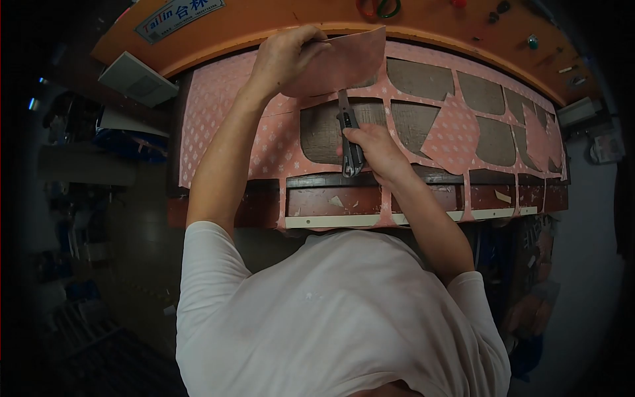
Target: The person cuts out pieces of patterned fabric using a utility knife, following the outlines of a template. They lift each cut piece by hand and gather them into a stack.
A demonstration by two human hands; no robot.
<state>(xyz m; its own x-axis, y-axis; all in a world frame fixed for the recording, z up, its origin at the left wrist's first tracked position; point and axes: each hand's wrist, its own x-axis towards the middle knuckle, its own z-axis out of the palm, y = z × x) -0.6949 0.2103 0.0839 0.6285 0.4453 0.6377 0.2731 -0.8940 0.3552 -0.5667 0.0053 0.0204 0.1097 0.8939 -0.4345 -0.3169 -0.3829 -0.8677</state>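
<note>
My left hand pinches a plain-faced pink cut piece by its left side and holds it tilted up over the sheet. In my right hand is a grey and black utility knife, its blade pointing away from me toward the piece's lower edge. Below both hands lies a pink patterned sheet with rows of rounded openings cut in it. A dark worn board shows through these openings. To the right, a loose patterned piece rests across the sheet.
An orange beam with a TaiTin sign spans the far side. Red and green scissor-like handles and small items lie on it. A pale strip runs along the near edge. More patterned pieces lie at the right.
</note>
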